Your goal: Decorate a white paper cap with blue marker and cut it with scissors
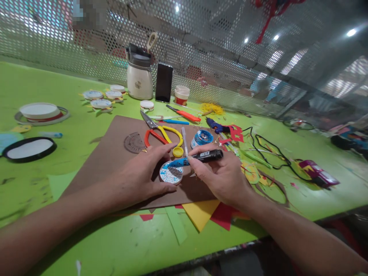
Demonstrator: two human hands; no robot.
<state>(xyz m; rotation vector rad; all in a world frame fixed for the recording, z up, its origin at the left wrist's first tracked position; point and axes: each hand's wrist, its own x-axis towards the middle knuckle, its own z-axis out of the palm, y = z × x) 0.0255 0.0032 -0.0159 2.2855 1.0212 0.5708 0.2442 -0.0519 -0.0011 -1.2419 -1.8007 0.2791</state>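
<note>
Firmly, right hand (221, 178) pinches cylindrical marker (208, 155) over round disc (171, 173).

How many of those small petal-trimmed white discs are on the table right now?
4 petal-trimmed discs left of the white jar: leftmost disc, middle disc, back disc, nearest disc. More may hide behind the jar.

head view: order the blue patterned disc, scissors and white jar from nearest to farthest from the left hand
1. Blue patterned disc: gripped by the left hand, on the brown card.
2. Scissors: just beyond the fingers, on the card.
3. White jar: far back, by the mesh wall.
</note>
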